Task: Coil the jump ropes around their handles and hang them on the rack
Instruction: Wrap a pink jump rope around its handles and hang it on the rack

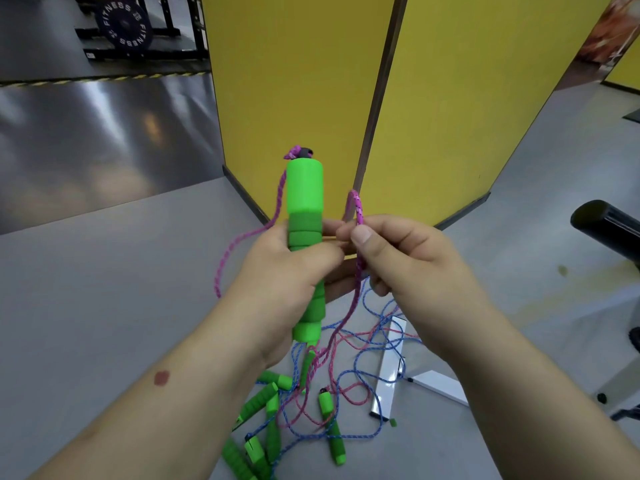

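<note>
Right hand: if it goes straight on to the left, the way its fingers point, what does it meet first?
Probably the green handle held in the left hand; the right hand, pinching the pink rope, looks very near, though depth is unclear.

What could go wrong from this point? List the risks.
1. The pink rope pinched by the right hand trails down into the tangle of blue and pink ropes on the floor, so winding may drag or knot the others.
2. The left hand grips the green handle mid-length, covering part of where coils could go; they might bunch up or slip off.
</note>
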{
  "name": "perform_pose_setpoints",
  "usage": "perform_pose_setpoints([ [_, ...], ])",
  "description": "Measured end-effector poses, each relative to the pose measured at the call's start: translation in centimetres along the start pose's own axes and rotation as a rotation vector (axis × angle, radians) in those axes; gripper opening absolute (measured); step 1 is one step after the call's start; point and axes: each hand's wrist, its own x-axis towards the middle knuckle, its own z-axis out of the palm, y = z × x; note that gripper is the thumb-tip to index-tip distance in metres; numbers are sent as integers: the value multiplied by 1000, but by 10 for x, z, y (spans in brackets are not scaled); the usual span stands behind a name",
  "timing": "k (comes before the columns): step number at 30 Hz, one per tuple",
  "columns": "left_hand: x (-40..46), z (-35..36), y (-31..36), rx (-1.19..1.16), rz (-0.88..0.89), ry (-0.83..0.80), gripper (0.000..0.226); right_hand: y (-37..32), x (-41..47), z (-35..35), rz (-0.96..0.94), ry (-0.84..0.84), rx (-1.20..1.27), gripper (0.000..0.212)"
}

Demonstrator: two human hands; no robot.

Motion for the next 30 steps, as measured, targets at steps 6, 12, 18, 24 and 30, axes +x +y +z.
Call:
perform_pose_setpoints([
  [6, -2, 3, -4, 192, 100, -21, 30, 1, 0, 0, -30, 32, -3, 20],
  [12, 4, -6, 11, 58, 160, 141, 26, 10, -2, 2, 230, -166, -149, 27],
  [18, 7, -17, 19, -119, 148, 144, 26, 3, -4, 3, 117, -181, -109, 17],
  [24, -2, -6, 0, -33, 79, -96, 40, -6, -1, 2, -46, -2, 20, 21],
  [30, -2, -1, -3, 166, 140, -80, 43, -7, -1, -1, -64, 107, -22, 19],
])
